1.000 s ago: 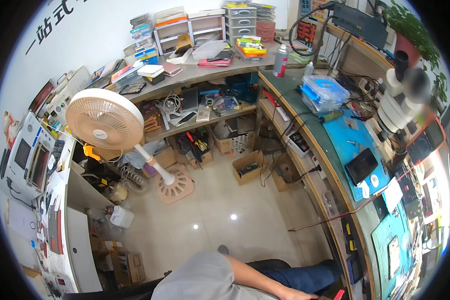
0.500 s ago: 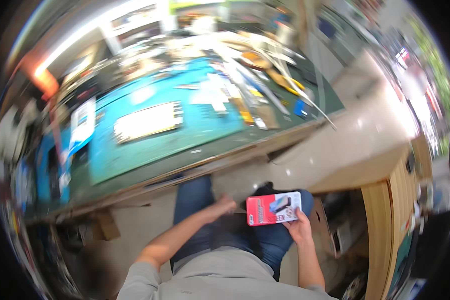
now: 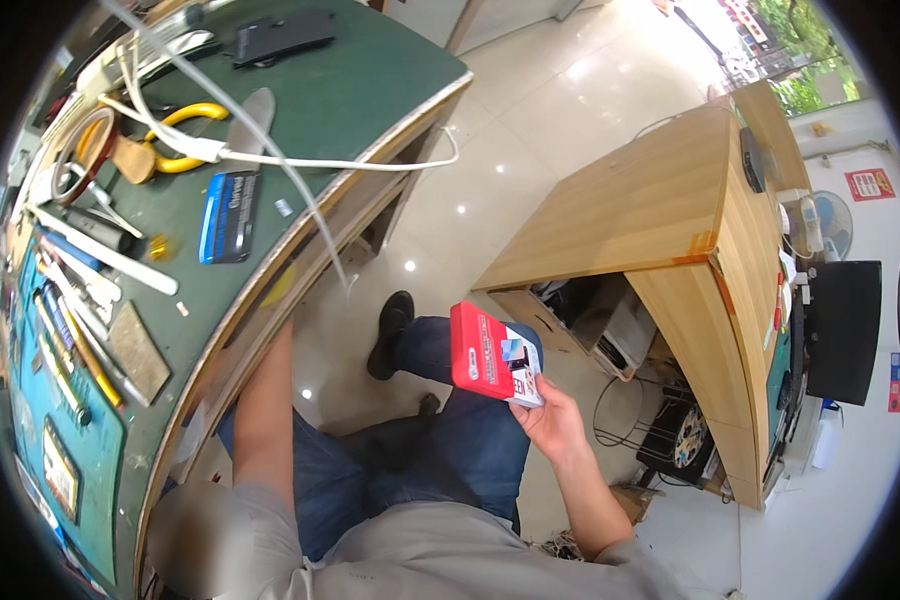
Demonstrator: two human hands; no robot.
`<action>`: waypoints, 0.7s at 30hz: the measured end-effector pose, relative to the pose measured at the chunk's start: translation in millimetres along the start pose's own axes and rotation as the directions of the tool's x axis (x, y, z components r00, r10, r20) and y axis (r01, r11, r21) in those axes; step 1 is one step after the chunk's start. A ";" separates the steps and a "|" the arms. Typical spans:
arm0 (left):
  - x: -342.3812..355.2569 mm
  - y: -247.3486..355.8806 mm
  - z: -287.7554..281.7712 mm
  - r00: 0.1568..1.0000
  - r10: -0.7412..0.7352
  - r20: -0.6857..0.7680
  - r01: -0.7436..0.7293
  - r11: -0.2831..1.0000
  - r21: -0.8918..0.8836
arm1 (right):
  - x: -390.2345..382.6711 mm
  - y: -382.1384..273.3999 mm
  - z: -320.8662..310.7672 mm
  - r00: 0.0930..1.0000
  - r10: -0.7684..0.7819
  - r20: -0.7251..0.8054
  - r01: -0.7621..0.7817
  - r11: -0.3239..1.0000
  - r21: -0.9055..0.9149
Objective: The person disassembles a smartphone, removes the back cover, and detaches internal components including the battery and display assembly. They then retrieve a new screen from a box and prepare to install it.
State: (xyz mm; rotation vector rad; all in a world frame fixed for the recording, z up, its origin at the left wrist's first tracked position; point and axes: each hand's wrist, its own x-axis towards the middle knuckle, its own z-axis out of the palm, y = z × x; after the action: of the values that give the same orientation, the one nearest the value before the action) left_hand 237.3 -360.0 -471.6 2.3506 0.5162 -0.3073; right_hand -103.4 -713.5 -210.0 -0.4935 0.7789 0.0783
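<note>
My right hand (image 3: 553,420) grips a flat red and white box (image 3: 485,355) by its lower right corner. The box carries a picture of a phone and is tilted in front of my knee, above the floor. My left forearm (image 3: 270,420) reaches up to the workbench's front edge (image 3: 232,335), where the hand disappears below the benchtop. Its fingers are hidden, and what they touch does not show. A round yellowish thing (image 3: 280,285) shows just under that edge, close to where the hand is hidden.
Yellow-handled scissors (image 3: 185,135), a roll of tape (image 3: 88,155), a blue and black packet (image 3: 228,215), a white cable (image 3: 350,164) and several slim tools crowd the green workbench (image 3: 370,60). The cable hangs past its edge. To the right stands a wooden desk (image 3: 610,200), with a monitor (image 3: 843,330) beyond.
The view has swung to the right. My left hand has gone from above my lap to beneath the bench edge. My right hand still holds the box, now tilted more upright.
</note>
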 end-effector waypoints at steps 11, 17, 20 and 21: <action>-357.2 111.5 -9.5 0.557 0.736 0.386 0.292 0.262 -0.920 | -50.7 -1.4 33.3 1.000 0.026 0.004 -0.026 0.990 0.138; -428.1 187.5 -23.6 0.486 0.816 0.313 0.435 0.085 -0.896 | -124.2 -24.8 33.9 0.976 -0.202 0.086 0.218 0.847 -0.484; -443.8 229.4 -19.9 0.416 0.857 0.304 0.391 0.133 -0.911 | -152.8 -63.3 21.6 0.665 -0.628 0.405 0.473 -0.065 -0.878; -453.4 244.3 -19.5 0.393 0.868 0.303 0.364 0.156 -0.918 | -161.5 -83.3 29.8 0.653 -0.577 0.492 0.471 -0.199 -0.859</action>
State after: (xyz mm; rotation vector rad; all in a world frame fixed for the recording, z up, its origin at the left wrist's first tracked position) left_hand -57.2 -637.9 -152.8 0.5978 -0.4004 -0.6793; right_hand -178.8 -755.6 -47.3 -2.2483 0.3773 -0.2803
